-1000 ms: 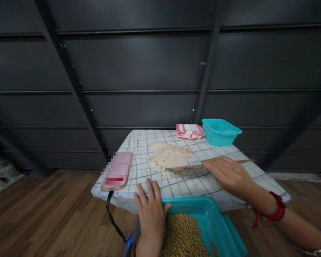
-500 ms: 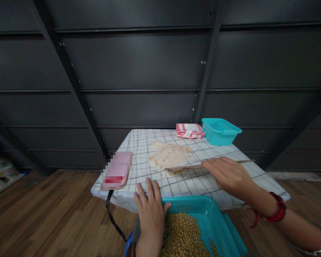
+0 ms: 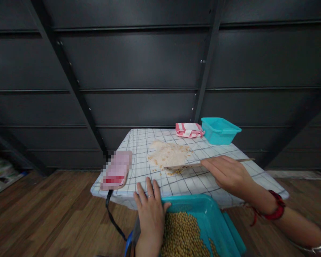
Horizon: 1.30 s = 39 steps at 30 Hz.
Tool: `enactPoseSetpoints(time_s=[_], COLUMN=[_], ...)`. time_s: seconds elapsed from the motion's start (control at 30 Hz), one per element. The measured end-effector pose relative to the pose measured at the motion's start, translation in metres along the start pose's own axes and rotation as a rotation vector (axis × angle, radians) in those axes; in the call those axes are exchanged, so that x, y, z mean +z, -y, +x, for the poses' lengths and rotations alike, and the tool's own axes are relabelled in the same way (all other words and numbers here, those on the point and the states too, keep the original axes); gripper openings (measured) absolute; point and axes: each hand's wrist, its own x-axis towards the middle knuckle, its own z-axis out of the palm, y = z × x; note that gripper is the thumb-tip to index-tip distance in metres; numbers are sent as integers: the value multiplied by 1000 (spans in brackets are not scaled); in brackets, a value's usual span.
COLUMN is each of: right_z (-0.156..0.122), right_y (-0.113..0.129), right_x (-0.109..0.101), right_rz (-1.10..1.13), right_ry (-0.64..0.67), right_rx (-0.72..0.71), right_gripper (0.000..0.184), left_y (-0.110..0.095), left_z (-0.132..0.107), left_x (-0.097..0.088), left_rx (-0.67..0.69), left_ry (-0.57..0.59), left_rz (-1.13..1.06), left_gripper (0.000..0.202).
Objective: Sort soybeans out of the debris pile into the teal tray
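Note:
My right hand (image 3: 226, 173) grips a long wooden spatula (image 3: 182, 166) that lies across the checked tablecloth (image 3: 139, 142); its flat blade touches the near edge of a pale heap of grain (image 3: 167, 154). My left hand (image 3: 149, 208) holds the left rim of a teal tray (image 3: 205, 210) at the table's near edge, fingers resting on the cloth and thumb on the rim. The tray holds many yellowish beans (image 3: 183, 233).
A smaller teal tub (image 3: 219, 130) and a folded pink-striped cloth (image 3: 189, 130) sit at the table's far right. A pink blurred object (image 3: 116, 170) with a black strap lies at the left edge. Dark metal panels stand behind; wooden floor surrounds the table.
The spatula blade has slid slightly left, closer into the heap's near edge. My left hand and the tray have stayed in place.

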Motion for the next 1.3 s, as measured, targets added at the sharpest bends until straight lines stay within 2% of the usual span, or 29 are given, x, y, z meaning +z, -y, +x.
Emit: enactPoseSetpoints(time_s=[0.13,0.43,0.7,1.3], right_z=[-2,-3,-1,-7], right_y=[2,2,-3,1], right_x=[2,-10,-1,-10], right_rz=[9,8,-27,10], right_ry=[9,17,-1,38], right_rx=[-9,20,-19,7], right_gripper=[33,34,36,33], left_y=[0,0,1,-1], left_z=[0,0,-1,0], left_x=[-1,-2,0,2], left_rx=[-5,2,5,-2], left_ry=[-1,-8,-13,-15], left_rz=[-3,19,9,15], left_gripper=[67,66,64,67])
